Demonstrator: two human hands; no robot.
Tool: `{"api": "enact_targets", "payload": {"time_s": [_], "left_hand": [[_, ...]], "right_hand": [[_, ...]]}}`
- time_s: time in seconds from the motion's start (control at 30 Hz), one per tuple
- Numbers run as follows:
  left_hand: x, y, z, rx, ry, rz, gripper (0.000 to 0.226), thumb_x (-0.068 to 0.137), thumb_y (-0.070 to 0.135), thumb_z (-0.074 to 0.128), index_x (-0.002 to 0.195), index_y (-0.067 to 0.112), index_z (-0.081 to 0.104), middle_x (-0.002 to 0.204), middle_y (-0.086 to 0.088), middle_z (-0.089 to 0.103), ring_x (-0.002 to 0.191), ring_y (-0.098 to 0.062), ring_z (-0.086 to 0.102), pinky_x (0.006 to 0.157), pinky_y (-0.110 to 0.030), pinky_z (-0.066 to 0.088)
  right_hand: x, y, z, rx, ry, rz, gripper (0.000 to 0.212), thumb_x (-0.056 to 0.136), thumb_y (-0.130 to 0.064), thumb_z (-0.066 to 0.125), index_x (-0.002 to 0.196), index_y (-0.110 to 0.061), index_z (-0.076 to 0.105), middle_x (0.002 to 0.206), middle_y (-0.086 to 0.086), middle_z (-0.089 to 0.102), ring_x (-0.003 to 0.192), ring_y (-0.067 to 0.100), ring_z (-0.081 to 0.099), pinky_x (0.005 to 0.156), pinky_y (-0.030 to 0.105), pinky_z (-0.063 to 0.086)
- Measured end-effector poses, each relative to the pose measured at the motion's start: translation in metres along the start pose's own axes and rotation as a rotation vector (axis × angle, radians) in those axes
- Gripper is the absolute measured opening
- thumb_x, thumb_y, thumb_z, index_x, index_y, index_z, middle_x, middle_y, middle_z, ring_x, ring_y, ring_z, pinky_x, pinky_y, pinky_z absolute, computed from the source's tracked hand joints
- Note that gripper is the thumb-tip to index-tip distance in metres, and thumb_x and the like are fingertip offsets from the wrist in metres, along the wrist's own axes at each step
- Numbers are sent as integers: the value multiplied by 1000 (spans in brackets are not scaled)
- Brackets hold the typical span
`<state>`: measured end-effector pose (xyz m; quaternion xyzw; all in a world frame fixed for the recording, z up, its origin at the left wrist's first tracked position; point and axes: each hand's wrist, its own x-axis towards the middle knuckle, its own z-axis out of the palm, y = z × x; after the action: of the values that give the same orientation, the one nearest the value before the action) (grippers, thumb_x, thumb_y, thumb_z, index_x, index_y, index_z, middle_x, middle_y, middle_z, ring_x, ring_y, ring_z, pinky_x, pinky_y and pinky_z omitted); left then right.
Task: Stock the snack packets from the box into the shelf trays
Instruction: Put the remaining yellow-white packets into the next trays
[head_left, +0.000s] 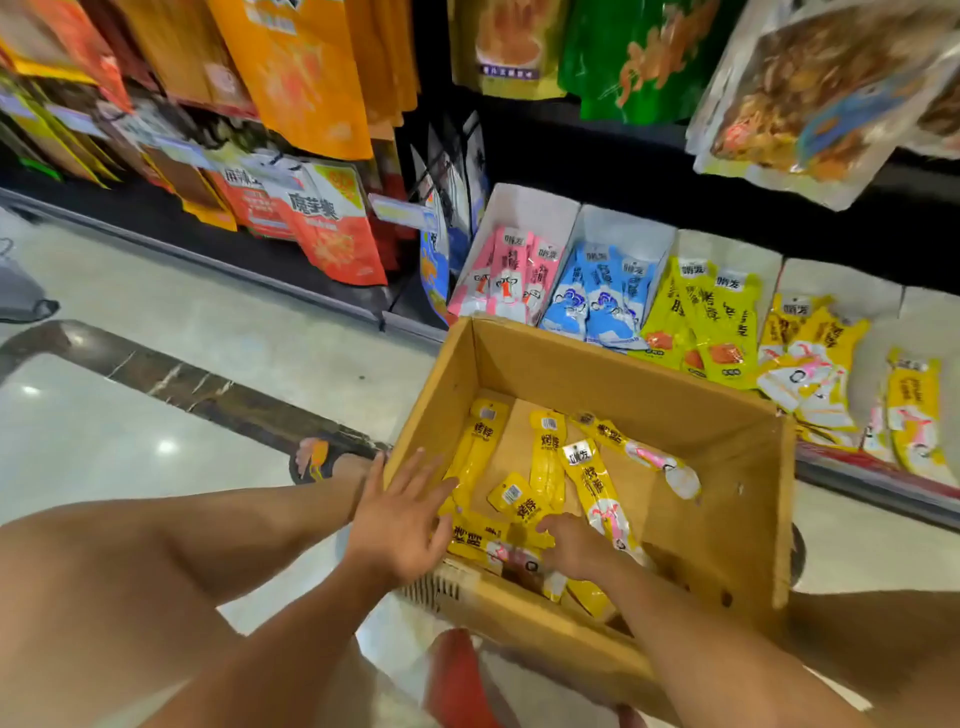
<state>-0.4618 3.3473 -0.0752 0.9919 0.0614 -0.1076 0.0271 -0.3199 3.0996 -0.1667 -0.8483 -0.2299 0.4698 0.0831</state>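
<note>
The cardboard box sits on the floor between the person's knees, right in front of the shelf trays — a short reach from one to the other. The left hand hovers at the box's near-left corner, fingers spread and holding nothing. The right hand is down among the yellow snack packets, fingers bent over them — whether it has pinched one I cannot tell. About eight packets lie loose in the box. Five trays show: pink, blue, three yellow.
</note>
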Motion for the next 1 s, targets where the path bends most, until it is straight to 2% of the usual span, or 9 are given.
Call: {"api": "enact_targets", "payload": {"time_s": [0.17, 0.3, 0.4, 0.5, 0.7, 0.73, 0.8, 0.87, 1.0], "left_hand": [[0, 0, 4, -31, 59, 9, 49, 92, 50, 48, 137, 35, 62, 158, 2, 46, 154, -23, 29, 118, -64, 22], [1, -3, 8, -26, 36, -1, 50, 93, 52, 44, 139, 38, 58, 160, 4, 43, 156, -22, 22, 119, -63, 19], [1, -4, 12, -51, 51, 1, 53, 93, 51, 45, 143, 36, 56, 160, 3, 44, 156, -22, 22, 119, -63, 18], [1, -7, 13, -59, 72, -9, 58, 93, 50, 45, 148, 34, 51, 160, 2, 43, 156, -23, 23, 120, -63, 18], [-2, -8, 10, -48, 30, -42, 65, 91, 51, 44, 154, 35, 41, 166, 4, 32, 157, -19, 18, 121, -62, 18], [-2, -7, 10, -48, 18, -47, 66, 92, 52, 43, 156, 35, 38, 168, 4, 29, 158, -19, 16, 121, -61, 17], [-1, -6, 10, -40, -12, -53, 68, 94, 54, 38, 160, 37, 28, 170, 6, 21, 159, -17, 11, 123, -60, 13], [0, -6, 10, -59, -16, -47, 69, 97, 59, 33, 162, 39, 20, 171, 8, 17, 159, -16, 9, 124, -59, 9], [-1, -5, 9, -148, 15, -56, 64, 101, 68, 18, 156, 40, 35, 167, 15, 27, 156, -12, 20, 125, -55, 11]], "right_hand": [[21, -17, 27, 59, -50, -27, 52, 98, -23, 59, 149, -21, 45, 150, 9, 48, 135, 28, 48, 104, 31, 43], [35, -24, 43, 151, -27, -30, 30, 96, -44, 60, 124, -33, 67, 127, 3, 68, 114, 24, 63, 93, 31, 50], [51, -21, 55, 124, 6, 1, 33, 90, -57, 59, 107, -32, 70, 105, -3, 74, 96, 20, 67, 83, 34, 54], [49, -34, 46, 16, 37, 42, 29, 91, -50, 63, 80, -24, 61, 86, 1, 66, 82, 22, 63, 70, 29, 48], [42, -32, 33, 86, 99, 51, 24, 82, -13, 62, 61, -20, 53, 63, -3, 52, 74, 27, 65, 54, 25, 37], [41, -28, 31, 112, 114, 56, 23, 80, -10, 59, 60, -19, 52, 59, -3, 50, 71, 27, 64, 54, 28, 41], [35, -22, 21, 134, 172, 28, 18, 82, -13, 56, 64, -16, 54, 56, 1, 52, 68, 23, 63, 72, 40, 52], [27, -15, 10, 195, 232, 2, 24, 90, -17, 58, 67, -15, 63, 64, 3, 63, 66, 13, 59, 86, 39, 50], [2, -18, -18, 433, 274, 24, 26, 97, -16, 62, 72, -7, 65, 71, 8, 63, 52, 1, 63, 58, 25, 47]]}}
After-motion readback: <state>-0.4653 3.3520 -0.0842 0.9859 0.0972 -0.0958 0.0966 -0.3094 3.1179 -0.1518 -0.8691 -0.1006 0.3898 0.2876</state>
